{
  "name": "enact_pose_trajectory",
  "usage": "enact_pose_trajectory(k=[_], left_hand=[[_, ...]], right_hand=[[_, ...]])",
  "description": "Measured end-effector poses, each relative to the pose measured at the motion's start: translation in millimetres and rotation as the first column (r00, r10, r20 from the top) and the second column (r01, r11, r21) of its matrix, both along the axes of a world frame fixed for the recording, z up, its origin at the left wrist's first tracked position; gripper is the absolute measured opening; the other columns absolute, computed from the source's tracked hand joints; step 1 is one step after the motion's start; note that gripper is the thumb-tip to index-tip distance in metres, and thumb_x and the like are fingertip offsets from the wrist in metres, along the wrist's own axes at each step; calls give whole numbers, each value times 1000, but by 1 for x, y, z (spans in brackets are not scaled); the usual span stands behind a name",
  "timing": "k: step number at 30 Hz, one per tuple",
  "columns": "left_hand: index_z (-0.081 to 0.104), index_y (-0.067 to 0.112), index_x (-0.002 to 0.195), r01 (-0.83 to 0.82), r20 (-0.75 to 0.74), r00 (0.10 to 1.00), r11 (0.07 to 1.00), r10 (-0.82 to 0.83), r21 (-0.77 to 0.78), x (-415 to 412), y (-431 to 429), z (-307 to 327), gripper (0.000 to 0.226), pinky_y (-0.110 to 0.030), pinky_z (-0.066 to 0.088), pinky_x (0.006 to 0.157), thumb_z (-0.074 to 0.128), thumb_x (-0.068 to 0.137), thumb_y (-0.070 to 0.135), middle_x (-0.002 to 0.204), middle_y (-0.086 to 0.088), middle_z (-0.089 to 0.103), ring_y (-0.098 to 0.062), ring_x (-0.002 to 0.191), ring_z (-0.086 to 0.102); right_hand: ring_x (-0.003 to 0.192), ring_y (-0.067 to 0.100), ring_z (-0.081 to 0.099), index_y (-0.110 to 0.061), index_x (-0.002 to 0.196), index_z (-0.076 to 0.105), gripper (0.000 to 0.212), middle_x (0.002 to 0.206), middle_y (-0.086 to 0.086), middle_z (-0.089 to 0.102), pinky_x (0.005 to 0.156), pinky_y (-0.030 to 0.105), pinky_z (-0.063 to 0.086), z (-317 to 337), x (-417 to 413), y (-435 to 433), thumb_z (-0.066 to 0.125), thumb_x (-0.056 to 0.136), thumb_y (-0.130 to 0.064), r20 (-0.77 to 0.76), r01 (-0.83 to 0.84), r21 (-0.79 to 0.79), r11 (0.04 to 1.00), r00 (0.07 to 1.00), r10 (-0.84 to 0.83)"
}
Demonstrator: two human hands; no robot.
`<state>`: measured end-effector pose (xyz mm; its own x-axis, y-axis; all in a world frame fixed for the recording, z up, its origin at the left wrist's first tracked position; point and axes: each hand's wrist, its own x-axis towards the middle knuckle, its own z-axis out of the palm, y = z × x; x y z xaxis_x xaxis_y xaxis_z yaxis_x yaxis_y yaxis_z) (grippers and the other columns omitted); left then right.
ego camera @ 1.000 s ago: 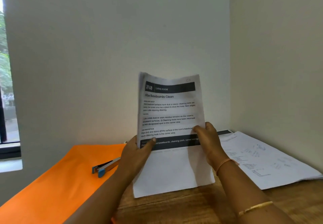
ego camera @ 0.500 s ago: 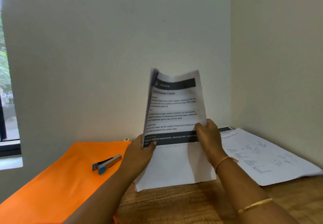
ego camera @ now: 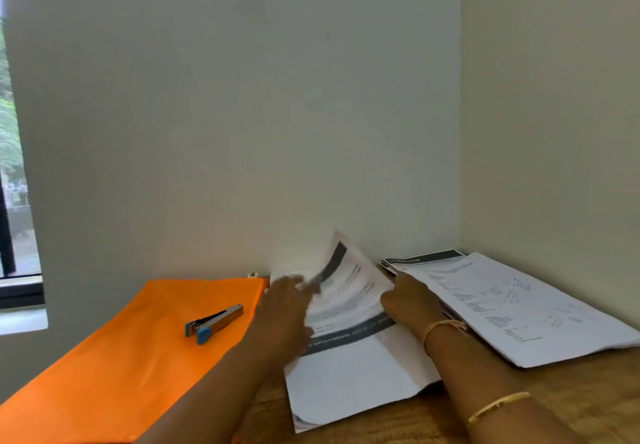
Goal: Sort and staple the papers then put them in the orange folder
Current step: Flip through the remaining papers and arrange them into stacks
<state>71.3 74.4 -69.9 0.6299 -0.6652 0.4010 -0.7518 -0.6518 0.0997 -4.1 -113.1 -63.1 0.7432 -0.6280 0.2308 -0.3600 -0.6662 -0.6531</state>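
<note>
At the table's (ego camera: 571, 402) left edge the orange folder (ego camera: 114, 357) is laid. Mid-table, the papers (ego camera: 346, 374) are gripped at their right side by the right hand (ego camera: 408, 305). The blurred left hand's (ego camera: 287, 301) hold cannot be told. The papers could be skewed by the raised top sheet (ego camera: 353, 280).

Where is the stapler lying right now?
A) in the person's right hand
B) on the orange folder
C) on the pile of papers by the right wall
B: the blue-and-silver stapler rests flat on the orange folder.
</note>
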Motion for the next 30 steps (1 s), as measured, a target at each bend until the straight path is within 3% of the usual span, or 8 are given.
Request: enact_pose_trajectory(k=[2,4,8,11,14,20,27,30], left_hand=[[45,31,136,100,-93,992,982,-86,162,-5,-4,-7,48,-28,26,109,52,93,10,147,3,34,-16,135,29],[47,28,134,143,-224,969,976,-104,166,-8,-5,-10,46,-23,33,102,47,95,6,141,3,42,-15,128,40],[49,26,133,155,-255,960,980,-119,128,-6,-7,-10,40,-21,35,99,45,96,10,138,2,45,-15,124,43],[50,25,132,162,-274,953,981,-127,107,-6,-8,-12,38,-22,36,98,44,97,12,137,2,45,-15,123,44],[51,25,131,163,-288,949,982,-130,92,-6,-9,-11,37,-22,36,99,45,96,13,137,1,45,-15,123,43],[50,24,132,166,-316,939,983,-133,80,-5,-9,-11,38,-20,34,98,45,96,12,138,2,45,-14,125,42],[52,24,129,171,-318,938,983,-141,70,-4,-8,-11,33,-19,34,95,49,96,25,135,3,48,-13,122,44],[51,24,128,174,-335,932,980,-134,94,-5,-8,-10,36,-18,33,92,52,94,37,134,4,48,-11,120,44]], right_hand=[[92,22,57,-8,119,56,32,110,11,62,74,25,44,-4,1,1,48,88,-12,-93,-24,-70,997,996,18],[95,20,59,-11,125,54,37,117,9,62,78,25,49,-6,2,0,50,88,-13,-131,-37,-105,994,991,23],[99,21,59,-12,125,54,41,124,8,60,87,28,52,-4,3,1,51,84,-14,-159,-106,-197,975,984,75],[137,26,32,-8,144,29,53,155,12,20,107,30,32,-2,1,9,43,94,-18,-339,-213,-244,946,933,122],[145,25,14,-12,150,17,58,159,9,1,114,31,21,-3,1,11,40,97,-22,-398,-242,-262,934,909,124],[125,23,47,-16,138,44,45,144,4,44,104,32,41,-4,5,6,47,94,-21,-270,-222,-180,958,948,169],[120,21,51,-13,134,50,39,136,4,51,88,18,37,1,0,-2,49,96,-17,-104,-150,-224,963,986,129],[106,22,58,-14,114,62,24,118,7,61,87,23,43,-2,4,-7,48,94,-18,-111,-112,-187,976,990,92]])
